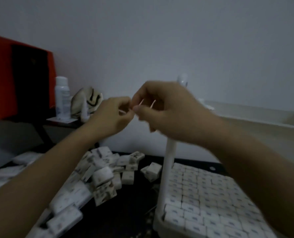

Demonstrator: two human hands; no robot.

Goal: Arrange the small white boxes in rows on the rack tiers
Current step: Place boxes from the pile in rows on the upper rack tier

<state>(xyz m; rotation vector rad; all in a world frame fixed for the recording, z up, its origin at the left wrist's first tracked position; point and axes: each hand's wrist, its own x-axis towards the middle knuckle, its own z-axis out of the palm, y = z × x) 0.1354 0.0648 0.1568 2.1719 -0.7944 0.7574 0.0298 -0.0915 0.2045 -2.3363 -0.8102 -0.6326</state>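
We hold both hands up in the middle of the frame, close together and almost touching at the fingertips. Our left hand (111, 115) has its fingers curled in a pinch, and our right hand (168, 110) pinches too. Between them are some thin pale sticks (141, 103), slanting up to the right. The picture is too blurred to tell what they are. Neither hand holds a box.

The loose white boxes (105, 174) lie in a heap in the lower middle of the frame, spilling down towards the lower left corner. They are tumbled at all angles, so they share no common long axis. The heap sits straight below our left hand and well apart from it. That hand looks the nearer one for the next pick, and the reach would go downwards.

The rack (168, 160) stands to the right of the heap, its white post rising under our right hand. Its lower tier (202, 194), in the lower right of the frame, is already packed with boxes in tight rows that run away from us. The upper tier (254, 117), at the right edge level with our hands, shows only its pale wall, and we cannot see what it holds. We judge that any box taken from the heap travels rightwards past the post.

In the upper left of the frame stand a white bottle (62, 97) and a crumpled cloth (86, 100).
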